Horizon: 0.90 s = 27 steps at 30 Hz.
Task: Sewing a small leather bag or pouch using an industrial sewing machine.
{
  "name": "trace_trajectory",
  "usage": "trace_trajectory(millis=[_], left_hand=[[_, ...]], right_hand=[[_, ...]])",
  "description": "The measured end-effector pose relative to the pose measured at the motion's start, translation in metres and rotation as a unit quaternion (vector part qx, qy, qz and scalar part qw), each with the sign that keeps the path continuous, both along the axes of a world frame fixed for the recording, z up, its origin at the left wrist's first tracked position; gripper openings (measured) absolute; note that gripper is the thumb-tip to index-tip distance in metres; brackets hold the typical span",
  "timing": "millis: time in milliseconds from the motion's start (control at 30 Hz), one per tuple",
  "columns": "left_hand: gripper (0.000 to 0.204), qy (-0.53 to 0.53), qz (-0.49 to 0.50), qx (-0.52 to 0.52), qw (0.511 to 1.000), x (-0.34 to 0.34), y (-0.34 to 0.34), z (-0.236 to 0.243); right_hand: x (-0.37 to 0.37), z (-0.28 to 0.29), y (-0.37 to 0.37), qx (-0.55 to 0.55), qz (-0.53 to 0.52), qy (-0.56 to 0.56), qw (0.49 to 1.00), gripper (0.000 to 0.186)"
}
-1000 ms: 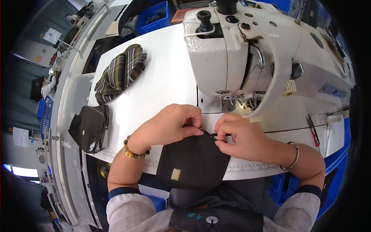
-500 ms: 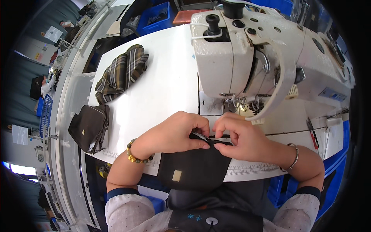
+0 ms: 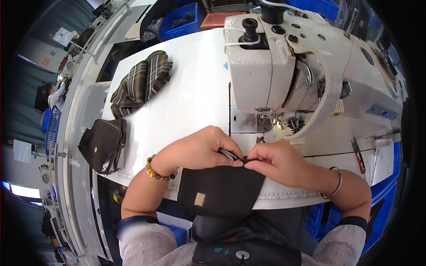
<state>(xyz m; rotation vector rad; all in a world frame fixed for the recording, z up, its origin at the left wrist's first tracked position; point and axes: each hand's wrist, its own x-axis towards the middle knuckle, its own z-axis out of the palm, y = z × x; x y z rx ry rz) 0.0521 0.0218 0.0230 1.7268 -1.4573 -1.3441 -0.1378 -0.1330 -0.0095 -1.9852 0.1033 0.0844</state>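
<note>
My left hand (image 3: 208, 148) is closed on the upper edge of a dark fabric piece (image 3: 222, 193) with a cream patch, thumb and index finger pinching a dark, pale-lined fold. Just right of it my right hand (image 3: 277, 162) pinches the same edge, its thumb beside the left thumb. The piece lies over the front ruler edge of the white table (image 3: 168, 111). Above my hands stands a white sewing machine (image 3: 284, 75); its foot and metal plate are clear of the fabric. A small dark metal bit (image 3: 260, 140), too small to make out, shows behind my fingers.
A folded plaid cloth (image 3: 140, 84) and a stack of dark pieces (image 3: 100, 144) lie at the left. Red-handled scissors (image 3: 359, 157) lie right. Blue bins (image 3: 179, 17), (image 3: 384, 208) sit around the table. A co-worker (image 3: 55, 95) works at far left.
My hands have shifted slightly down and closer together along the fabric's upper edge. My right hand's raised fingers have curled in and lowered onto the fold.
</note>
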Motion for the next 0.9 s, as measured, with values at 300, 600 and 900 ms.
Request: trace_trajectory(millis=[300,600,900], left_hand=[[0.026,0.077,-0.061,0.074,0.992,0.021,-0.006,-0.009],[0.032,0.084,-0.186,0.137,0.969,0.024,-0.030,-0.005],[0.029,-0.543,0.085,-0.274,0.789,0.002,-0.022,-0.006]], right_hand=[[0.006,-0.004,-0.003,-0.106,0.038,-0.083,0.990,0.021],[0.003,-0.016,-0.001,-0.384,0.111,-0.507,0.764,0.039],[0.000,-0.024,-0.006,-0.470,0.086,-0.293,0.828,0.029]])
